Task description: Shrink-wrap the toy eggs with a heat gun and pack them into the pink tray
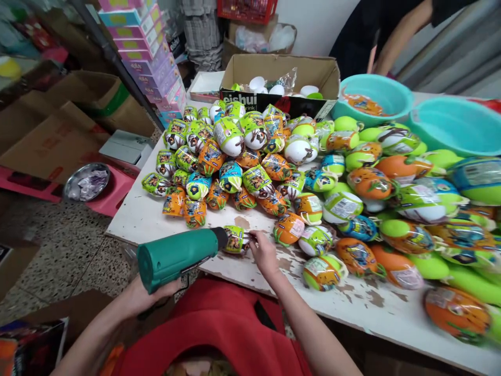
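My left hand [156, 295] is wrapped round the handle of a green heat gun [178, 256]. The gun's black nozzle points right, close against a green-labelled toy egg [234, 239] at the table's front edge. With the fingers of my right hand [264, 253] I pinch the dark cord at the right end of this egg. Just behind it lie many wrapped eggs with orange, green and blue labels, among them an orange egg [194, 213]. Another orange egg [288, 228] rests to the right of my right hand.
A cardboard box [282, 65] with white and green egg shells stands at the back, beside two turquoise basins [376, 86]. Stacked pink and purple boxes [143, 68] rise at the back left. A metal bowl [72, 192] sits on a pink stool. A co-worker's arm [403, 39] shows behind the basins.
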`<state>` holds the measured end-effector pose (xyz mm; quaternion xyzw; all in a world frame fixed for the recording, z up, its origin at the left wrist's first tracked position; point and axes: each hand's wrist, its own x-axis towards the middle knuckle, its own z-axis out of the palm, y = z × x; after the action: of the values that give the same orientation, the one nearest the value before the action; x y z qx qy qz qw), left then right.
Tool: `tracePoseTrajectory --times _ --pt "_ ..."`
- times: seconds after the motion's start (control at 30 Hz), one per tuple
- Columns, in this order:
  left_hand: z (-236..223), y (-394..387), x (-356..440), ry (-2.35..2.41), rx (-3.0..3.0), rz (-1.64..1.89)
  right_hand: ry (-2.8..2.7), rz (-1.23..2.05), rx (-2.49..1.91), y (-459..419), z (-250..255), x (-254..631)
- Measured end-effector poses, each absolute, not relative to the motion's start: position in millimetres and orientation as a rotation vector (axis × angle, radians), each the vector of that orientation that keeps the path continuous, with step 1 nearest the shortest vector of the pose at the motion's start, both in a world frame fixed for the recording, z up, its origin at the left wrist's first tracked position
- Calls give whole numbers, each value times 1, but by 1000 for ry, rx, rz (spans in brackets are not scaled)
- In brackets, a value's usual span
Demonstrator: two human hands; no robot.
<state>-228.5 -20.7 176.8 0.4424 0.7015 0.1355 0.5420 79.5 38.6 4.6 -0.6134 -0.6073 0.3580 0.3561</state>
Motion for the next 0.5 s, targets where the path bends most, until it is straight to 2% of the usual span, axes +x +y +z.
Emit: tracePoseTrajectory --times 0.13,0.27,0.5 --pt "188 -7 -219 1528 950 361 -1671 878 -1552 45 35 116" --pt "194 8 -208 1397 873 387 -1496 937 -1544 52 54 138" --pt "199 18 -183 1344 814 470 -658 1425 -1456 48 53 161"
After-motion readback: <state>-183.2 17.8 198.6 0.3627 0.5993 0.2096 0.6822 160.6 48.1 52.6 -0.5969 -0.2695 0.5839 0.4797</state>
